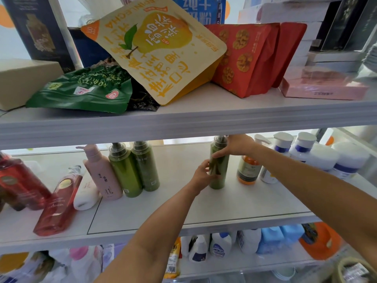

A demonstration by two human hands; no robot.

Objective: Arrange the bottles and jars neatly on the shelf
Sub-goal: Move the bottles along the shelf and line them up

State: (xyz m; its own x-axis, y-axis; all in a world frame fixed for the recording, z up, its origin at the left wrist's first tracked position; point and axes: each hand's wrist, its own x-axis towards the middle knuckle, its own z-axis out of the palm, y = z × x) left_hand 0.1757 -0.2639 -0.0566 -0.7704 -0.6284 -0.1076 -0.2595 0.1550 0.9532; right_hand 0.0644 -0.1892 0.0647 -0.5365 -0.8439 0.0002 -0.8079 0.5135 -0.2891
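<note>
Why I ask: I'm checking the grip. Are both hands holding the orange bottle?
No, the left hand and right hand both hold the green pump bottle, with the orange bottle standing beside it.

Pump top of the held green bottle (219, 172): hidden behind the upper shelf edge (183, 123) and the right hand (236, 145).
Its label: partly covered by fingers of the left hand (201, 174); print unreadable.
Orange bottle (245, 172), just right of it: cap behind the right forearm.
White bottle (267, 177), further right: mostly behind that forearm.
Red bottle (16, 180), far left of it: cut off by the picture's edge.
Two green bottles (142, 166), left of it: label print too small to read.
Lower-shelf bottles (220, 246), below it: blurred, partly behind both forearms.
Basket (355, 270), below and far right of it: cut by the corner.
</note>
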